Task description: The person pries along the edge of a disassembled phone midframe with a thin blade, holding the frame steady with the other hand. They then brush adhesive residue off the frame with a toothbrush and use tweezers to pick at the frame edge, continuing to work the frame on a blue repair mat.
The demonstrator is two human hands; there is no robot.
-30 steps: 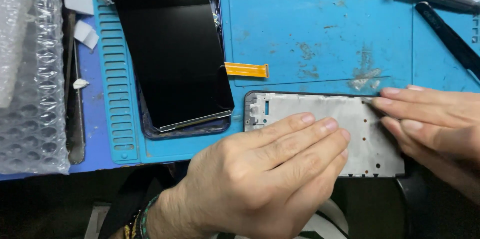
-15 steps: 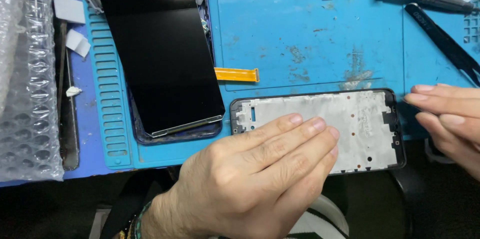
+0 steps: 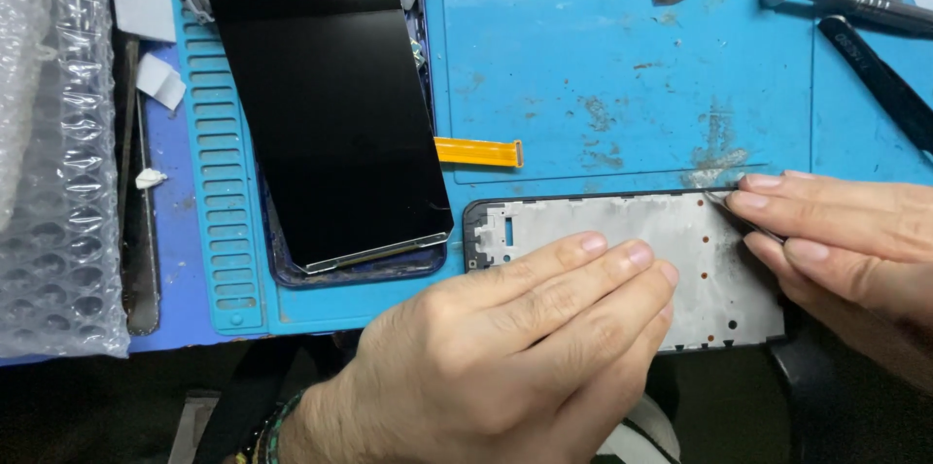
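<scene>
A grey metal phone frame [image 3: 700, 260] with a black rim lies at the front edge of the blue work mat [image 3: 622, 66]. My left hand [image 3: 515, 338] rests flat on it, fingers together, and holds it down. My right hand [image 3: 846, 240] comes in from the right. Its fingertips pinch a thin pointed tool [image 3: 727, 196] against the frame's upper edge. A black phone screen [image 3: 330, 104] with an orange flex cable [image 3: 478, 151] lies to the left on a dark blue phone body.
Bubble wrap [image 3: 53, 163] covers the left side, with a dark flat tool [image 3: 136, 192] and white scraps beside it. Black tweezers [image 3: 880, 80], a metal-handled tool [image 3: 855, 2] and small parts lie along the mat's top and right edge.
My right hand drew away to the right half a second ago and is now back at the frame's upper edge. My left hand stays pressed on the frame.
</scene>
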